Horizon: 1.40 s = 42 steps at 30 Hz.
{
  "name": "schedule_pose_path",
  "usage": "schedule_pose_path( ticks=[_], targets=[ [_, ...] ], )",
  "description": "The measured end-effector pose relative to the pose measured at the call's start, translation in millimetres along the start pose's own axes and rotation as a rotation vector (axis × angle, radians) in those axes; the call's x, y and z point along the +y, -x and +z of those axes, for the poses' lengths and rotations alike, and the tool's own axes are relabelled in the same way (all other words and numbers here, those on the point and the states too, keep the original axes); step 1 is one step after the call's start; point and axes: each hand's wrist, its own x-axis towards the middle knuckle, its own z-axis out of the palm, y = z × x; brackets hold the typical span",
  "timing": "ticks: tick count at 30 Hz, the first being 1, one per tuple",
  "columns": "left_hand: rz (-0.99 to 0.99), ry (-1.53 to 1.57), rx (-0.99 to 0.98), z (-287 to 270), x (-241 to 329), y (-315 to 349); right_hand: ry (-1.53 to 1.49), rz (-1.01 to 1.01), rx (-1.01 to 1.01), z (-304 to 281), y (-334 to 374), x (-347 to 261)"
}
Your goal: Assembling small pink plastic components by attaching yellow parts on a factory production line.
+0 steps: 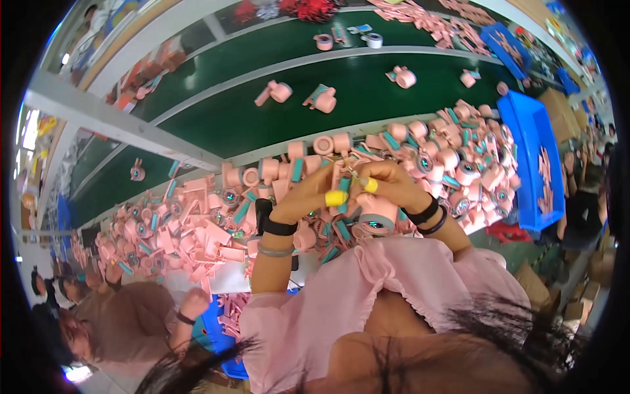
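Note:
Both my hands are together over a heap of pink fan parts, fingers closed around a pink handheld fan (377, 209) with a teal handle piece (344, 186). Its round head hangs toward me, with a lit display on the grey-rimmed end. My left hand (313, 191) grips the handle from the left, yellow tape around one finger. My right hand (392, 186) pinches from the other side, also with a taped finger. Something thin and shiny shows between the fingertips, too small to make out. Fan heads (323, 145) lie just beyond my hands.
Pink and teal fan pieces (190, 223) cover the table left and right. Beyond it runs a green conveyor (230, 92) carrying several fans. A blue bin (538, 164) stands on the right. At lower left sits another person (131, 322) beside a blue crate (213, 322).

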Motion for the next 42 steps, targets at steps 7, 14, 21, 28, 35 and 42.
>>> schedule_pose_path(
  ticks=[7, 14, 21, 28, 35, 42],
  targets=[
    [-0.138, -0.141, -0.026, 17.3, 9.4, 6.9, 0.115, -0.006, -0.192, -2.9, 11.0, -4.3],
    [0.071, -0.753, 0.275, 43.9, 21.4, 23.8, 0.615, 0.116, -0.088, 0.3, 32.9, -7.8],
    [0.026, -0.029, 0.237, 60.6, 11.5, 32.4, 0.728, -0.221, 0.293, 17.7, 29.0, -3.1],
    [0.215, 0.052, 0.439, 67.0, -6.3, 15.9, 0.885, -0.405, 0.417, 22.8, 23.4, 1.1],
    [0.187, 0.274, 0.371, 64.4, -12.7, 6.3, 0.920, -0.538, 0.486, 18.7, 22.8, 11.3],
    [0.257, 0.023, 0.431, 75.4, -2.6, 7.1, 0.969, -0.540, 0.427, 16.7, 21.3, 15.9]
  ],
)
